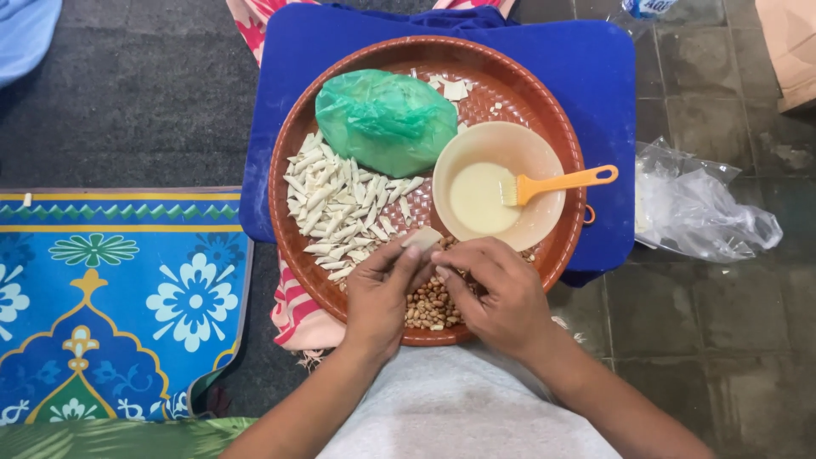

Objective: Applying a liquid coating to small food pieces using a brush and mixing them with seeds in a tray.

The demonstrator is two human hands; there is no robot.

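A round brown tray (297, 144) rests on a blue board (586, 76). Over its near edge, my left hand (378, 297) and my right hand (497, 293) meet, pinching a small pale dough wrapper (422, 238) between the fingertips. Just under the hands lies a heap of peanuts (429, 308). Left of the hands sits a pile of several rolled white dough pieces (336, 208). A cream bowl (527, 144) of pale liquid holds an orange brush (557, 183). A green plastic bag (384, 119) lies at the tray's far side.
A blue patterned mat (110, 297) lies on the left. A crumpled clear plastic bag (697, 208) sits on the tiled floor to the right. A striped pink cloth (293, 310) shows beneath the tray. A brown cardboard corner (790, 51) is at top right.
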